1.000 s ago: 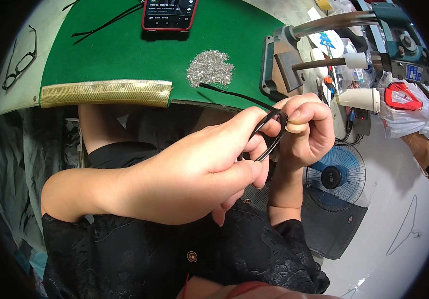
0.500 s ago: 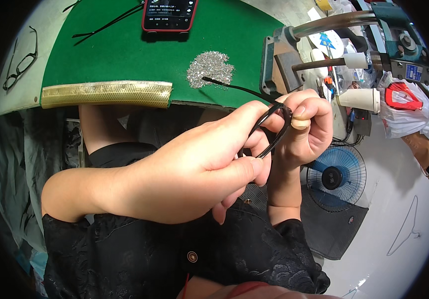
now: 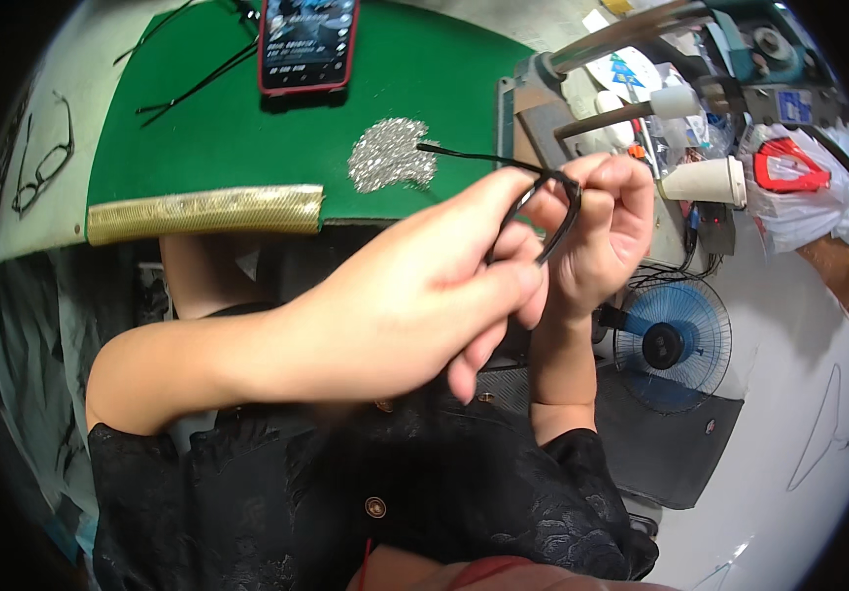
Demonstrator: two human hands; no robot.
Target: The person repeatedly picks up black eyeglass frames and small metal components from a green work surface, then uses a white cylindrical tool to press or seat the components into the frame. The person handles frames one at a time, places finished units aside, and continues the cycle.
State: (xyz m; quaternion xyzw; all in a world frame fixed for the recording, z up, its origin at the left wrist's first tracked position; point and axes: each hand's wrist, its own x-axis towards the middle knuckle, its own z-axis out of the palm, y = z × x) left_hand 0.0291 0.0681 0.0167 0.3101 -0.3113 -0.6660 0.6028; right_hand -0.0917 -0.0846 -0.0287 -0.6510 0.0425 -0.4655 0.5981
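Note:
My left hand (image 3: 424, 286) reaches across from the left and grips the rim of a black eyeglass frame (image 3: 488, 157) between thumb and fingers. My right hand (image 3: 607, 231) is closed at the frame's corner, where rim and temple meet; whether a small part is also in those fingers is hidden. One temple stretches out to the left, its tip over the right edge of a pile of tiny silvery pieces (image 3: 375, 163). That pile lies on a green mat (image 3: 247, 138). The frame is held up above my lap, near the mat's front edge.
A gold padded strip (image 3: 207, 214) lines the mat's front edge. Behind are a red-cased phone (image 3: 306, 49) and thin black temples (image 3: 203, 84); more glasses (image 3: 45, 163) lie far left. A metal bench machine (image 3: 543, 113) stands right, near a white cup (image 3: 705, 184) and a fan (image 3: 666, 345).
The view has shifted, so the mat, phone and pile sit further left. My right fingers have re-bent at the frame's corner, and the temple tip has shifted toward the pile's right edge.

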